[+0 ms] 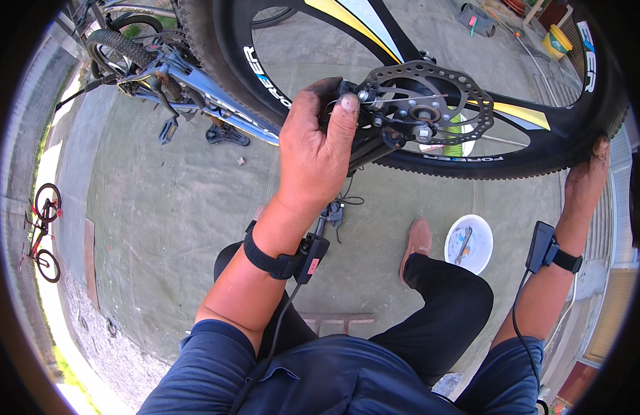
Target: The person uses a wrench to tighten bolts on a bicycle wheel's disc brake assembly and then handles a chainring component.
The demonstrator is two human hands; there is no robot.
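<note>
Rotor risk: the perforated disc rotor, right of top centre, could nick the left hand or trap a fingertip if the wheel turns, as the thumb sits close to its edge.
Tyre risk: the wheel could swing or slip if the right hand loses the tread, since its contact seems to be only at the outer rim.
Cable risk: the looped cable by the brake lever, at mid-frame, could snag if a foot shifts.
Left hand: curled, thumb on the near side, closed round the dark brake hardware beside the rotor; the fingers behind are mostly hidden.
Right hand: fingertips against the tyre at the right edge of the frame; how far the fingers spread or wrap behind, I cannot tell.
Wheel: fills the top centre and upper right, tilted, its axle nut facing the person.
Basin: the white basin, right of centre and lower down, holds a wrench-like tool, apart from both hands.
</note>
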